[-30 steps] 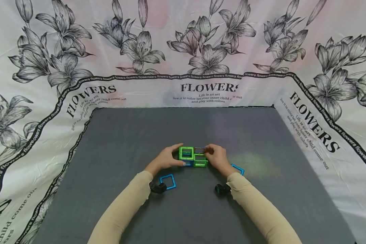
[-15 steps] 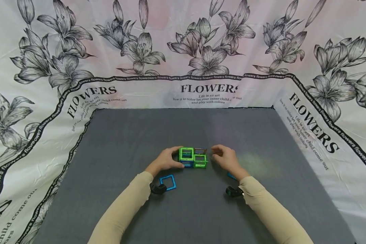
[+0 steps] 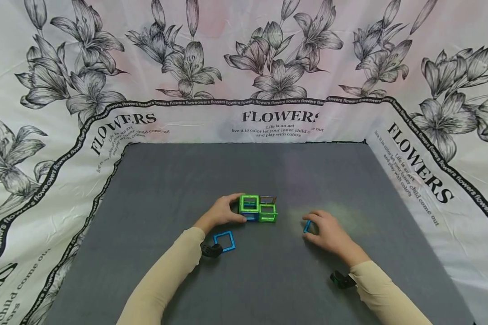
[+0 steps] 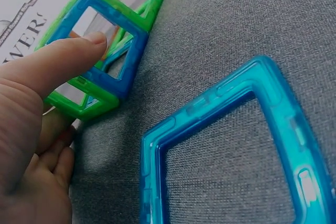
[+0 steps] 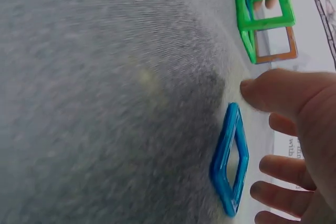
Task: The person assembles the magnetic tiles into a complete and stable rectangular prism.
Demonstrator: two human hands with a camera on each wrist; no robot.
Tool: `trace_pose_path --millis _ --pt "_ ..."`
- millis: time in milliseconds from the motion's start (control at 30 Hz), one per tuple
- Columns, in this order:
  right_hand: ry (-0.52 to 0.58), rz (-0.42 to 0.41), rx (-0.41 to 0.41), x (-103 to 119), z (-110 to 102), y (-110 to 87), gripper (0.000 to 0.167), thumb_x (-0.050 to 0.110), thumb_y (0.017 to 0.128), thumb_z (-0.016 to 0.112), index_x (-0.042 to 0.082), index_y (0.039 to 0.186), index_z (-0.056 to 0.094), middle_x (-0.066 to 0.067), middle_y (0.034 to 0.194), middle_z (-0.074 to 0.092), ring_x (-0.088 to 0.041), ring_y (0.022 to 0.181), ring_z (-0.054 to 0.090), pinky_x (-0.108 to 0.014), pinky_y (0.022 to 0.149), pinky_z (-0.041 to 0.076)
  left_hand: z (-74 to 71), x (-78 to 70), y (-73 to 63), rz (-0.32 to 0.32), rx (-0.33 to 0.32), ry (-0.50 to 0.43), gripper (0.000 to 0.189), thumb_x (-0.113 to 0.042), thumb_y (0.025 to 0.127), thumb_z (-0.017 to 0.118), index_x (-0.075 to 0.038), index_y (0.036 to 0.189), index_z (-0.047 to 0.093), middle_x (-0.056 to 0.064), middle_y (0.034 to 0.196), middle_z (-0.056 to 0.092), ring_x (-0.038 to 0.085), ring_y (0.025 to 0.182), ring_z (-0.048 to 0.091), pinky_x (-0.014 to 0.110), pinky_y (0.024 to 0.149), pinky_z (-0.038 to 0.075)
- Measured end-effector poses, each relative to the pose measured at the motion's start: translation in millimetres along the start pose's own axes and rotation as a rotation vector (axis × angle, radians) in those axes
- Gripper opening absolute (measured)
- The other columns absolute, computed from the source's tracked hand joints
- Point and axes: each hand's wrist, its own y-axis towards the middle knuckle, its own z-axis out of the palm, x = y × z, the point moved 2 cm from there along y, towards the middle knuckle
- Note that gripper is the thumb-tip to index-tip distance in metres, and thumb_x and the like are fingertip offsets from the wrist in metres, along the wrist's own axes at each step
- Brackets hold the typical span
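Observation:
My left hand [image 3: 221, 213] holds a small structure of magnetic tiles at its left end. Its thumb presses on a blue tile [image 4: 135, 62] in the front, with the other fingers behind. Green tiles [image 5: 266, 23] make up most of the rest, and one orange-brown tile [image 5: 277, 57] stands upright at the back right. To the right of the structure, my right hand [image 3: 329, 231] is spread around a loose blue square tile [image 5: 222, 161] on the table. In the right wrist view, thumb and fingers stand apart from this tile, with nothing between them.
Another blue square tile [image 4: 197, 111] lies on the grey table [image 3: 244, 280] just in front of the left hand, close to the left wrist camera [image 3: 211, 249]. White cloth [image 3: 211, 124] with printed flowers rises behind the table and along its sides.
My right hand has left the orange-brown tile on the structure and moved right and nearer, to the loose blue tile. The left hand and the structure have stayed put.

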Motion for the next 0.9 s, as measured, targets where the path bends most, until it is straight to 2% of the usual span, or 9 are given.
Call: trace_pose_path --millis 200,400,733,900 --pt "-0.078 0.036 -0.017 -3.9 -2.1 -11.3 0.04 0.014 0.081 0.083 0.005 0.118 0.072 -0.02 0.118 0.067 -0.04 0.106 0.064 -0.057 0.084 0.055 1.0 0.3 -0.7 -0.019 -0.004 -0.024 0.087 -0.029 0.081 0.086 -0.015 0.156 0.044 0.013 0.159 0.046 0.034 0.148 0.041 0.055 0.118 0.037" --pt "-0.081 0.079 0.0 -8.0 0.2 -13.4 0.032 0.012 0.081 0.079 0.005 0.112 0.074 -0.021 0.116 0.068 -0.041 0.106 0.064 -0.056 0.084 0.055 1.0 -0.2 -1.5 -0.016 -0.021 -0.031 0.086 -0.028 0.081 0.086 -0.014 0.155 0.045 0.013 0.158 0.047 0.035 0.147 0.042 0.055 0.118 0.037" --pt "-0.072 0.105 -0.027 -9.6 7.0 -12.9 0.036 0.014 0.084 0.074 0.004 0.118 0.072 -0.021 0.116 0.067 -0.042 0.106 0.063 -0.056 0.082 0.055 3.6 0.3 -1.1 -0.021 -0.045 -0.032 0.085 -0.029 0.08 0.086 -0.016 0.155 0.046 0.013 0.157 0.048 0.035 0.146 0.043 0.055 0.118 0.038" --pt "-0.084 0.079 -0.038 -6.5 9.4 -8.3 0.04 0.015 0.085 0.072 0.005 0.124 0.072 -0.021 0.116 0.068 -0.041 0.104 0.063 -0.055 0.081 0.055 3.6 -0.5 -1.7 -0.013 -0.046 -0.035 0.084 -0.028 0.081 0.085 -0.015 0.154 0.046 0.013 0.156 0.05 0.034 0.144 0.045 0.054 0.117 0.039"
